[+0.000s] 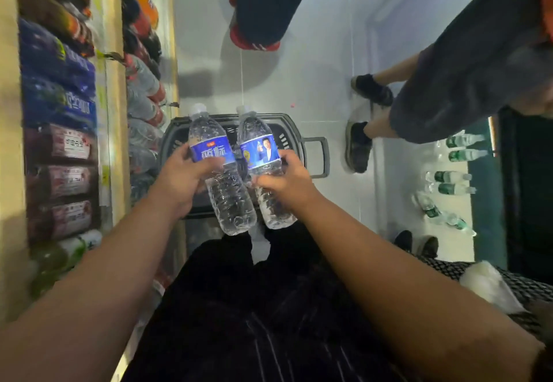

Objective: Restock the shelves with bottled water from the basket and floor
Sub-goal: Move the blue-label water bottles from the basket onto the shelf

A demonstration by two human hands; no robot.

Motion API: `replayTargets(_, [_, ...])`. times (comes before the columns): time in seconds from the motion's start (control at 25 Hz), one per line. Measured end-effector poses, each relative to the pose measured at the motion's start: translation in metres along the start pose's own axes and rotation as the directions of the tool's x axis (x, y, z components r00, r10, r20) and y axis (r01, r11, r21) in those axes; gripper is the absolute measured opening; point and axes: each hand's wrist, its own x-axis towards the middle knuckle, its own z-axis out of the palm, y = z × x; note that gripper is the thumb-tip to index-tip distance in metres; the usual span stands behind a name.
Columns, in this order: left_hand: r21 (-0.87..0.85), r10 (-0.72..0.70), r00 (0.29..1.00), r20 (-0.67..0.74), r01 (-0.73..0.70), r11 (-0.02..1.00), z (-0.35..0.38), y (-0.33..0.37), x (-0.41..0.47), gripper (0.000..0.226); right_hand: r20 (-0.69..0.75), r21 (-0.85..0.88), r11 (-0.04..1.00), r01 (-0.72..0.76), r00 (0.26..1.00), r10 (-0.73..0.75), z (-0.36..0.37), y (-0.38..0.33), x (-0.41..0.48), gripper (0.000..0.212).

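Note:
My left hand [182,178] grips a clear water bottle with a blue label [220,169] around its middle. My right hand [284,181] grips a second blue-labelled water bottle [263,166] beside it. Both bottles are held above a dark plastic basket [299,139] that stands on the floor, their white caps pointing away from me. The shelves [116,130] run along the left, packed with bottled drinks. Most of the basket's inside is hidden behind the bottles and my hands.
Several green-labelled water bottles [452,181] lie on the pale floor at the right. A person's legs and dark shoes [359,145] stand just right of the basket; another person's red shoes [254,43] are farther ahead. A dark counter edge [514,190] is at far right.

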Motion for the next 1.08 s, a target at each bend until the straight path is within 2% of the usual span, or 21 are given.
replayTargets(0.16, [-0.121,0.011,1.0,0.022,-0.008,0.993,0.002,0.019,-0.05,0.034,0.029,0.156,0.988,-0.011,1.0,0.006,-0.006,-0.016,-0.04,0.055])
replayTargets(0.24, [-0.16,0.016,1.0,0.019,-0.012,0.987,0.003,0.022,-0.07,0.045,0.054,0.176,0.984,0.023,0.998,-0.033,-0.007,-0.019,-0.051,0.066])
replayTargets(0.32, [-0.211,0.031,0.999,-0.019,-0.035,0.977,0.006,0.023,-0.088,0.044,0.108,0.166,0.985,0.05,0.992,-0.069,-0.008,-0.026,-0.056,0.068])
replayTargets(0.4, [-0.254,0.052,0.995,-0.09,-0.074,0.964,0.008,0.018,-0.101,0.03,0.181,0.124,0.989,0.085,0.978,-0.106,-0.012,-0.037,-0.059,0.061])
replayTargets(0.52, [-0.337,0.051,0.978,-0.2,-0.118,0.934,0.012,0.008,-0.124,0.024,0.307,0.037,0.988,0.149,0.939,-0.153,-0.018,-0.051,-0.061,0.052])
replayTargets(0.6, [-0.39,0.071,0.962,-0.262,-0.173,0.904,0.016,-0.002,-0.141,0.027,0.428,0.012,0.983,0.183,0.888,-0.171,-0.02,-0.057,-0.065,0.047])
replayTargets(0.72, [-0.415,0.102,0.912,-0.397,-0.277,0.867,0.025,-0.021,-0.176,0.017,0.552,-0.137,0.956,0.261,0.821,-0.145,-0.021,-0.061,-0.076,0.049])
replayTargets(0.76, [-0.445,0.099,0.893,-0.44,-0.312,0.839,0.028,-0.028,-0.188,0.021,0.567,-0.186,0.946,0.266,0.815,-0.118,-0.019,-0.061,-0.08,0.054])
replayTargets(0.88, [-0.548,0.041,0.833,-0.552,-0.4,0.734,0.031,-0.059,-0.22,0.06,0.634,-0.283,0.913,0.295,0.772,-0.053,-0.005,-0.055,-0.095,0.065])
replayTargets(0.92, [-0.569,0.011,0.814,-0.581,-0.415,0.71,0.03,-0.068,-0.23,0.067,0.661,-0.302,0.901,0.313,0.749,-0.039,0.001,-0.053,-0.102,0.066])
replayTargets(1.08, [-0.641,-0.067,0.738,-0.671,-0.532,0.553,0.026,-0.109,-0.27,0.073,0.769,-0.36,0.845,0.396,0.639,0.028,0.029,-0.04,-0.135,0.064])
